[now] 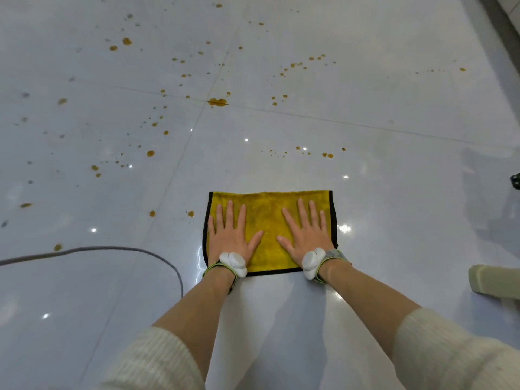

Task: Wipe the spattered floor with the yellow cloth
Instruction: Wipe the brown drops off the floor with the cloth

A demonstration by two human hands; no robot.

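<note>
A yellow cloth (266,218) with a black hem lies flat on the glossy white tiled floor (365,108). My left hand (232,235) presses flat on its left half, fingers straight and spread. On the right half my right hand (305,233) lies the same way. Both wrists wear white trackers on green straps. Orange-brown spatter (217,101) dots the tiles ahead and to the left; the nearest drops (191,213) sit just left of the cloth.
A grey cable (157,256) curves over the floor at the left, passing near my left forearm. A beige object (492,280) lies at the right edge, a dark item (515,181) above it. A wall base runs along the top right corner.
</note>
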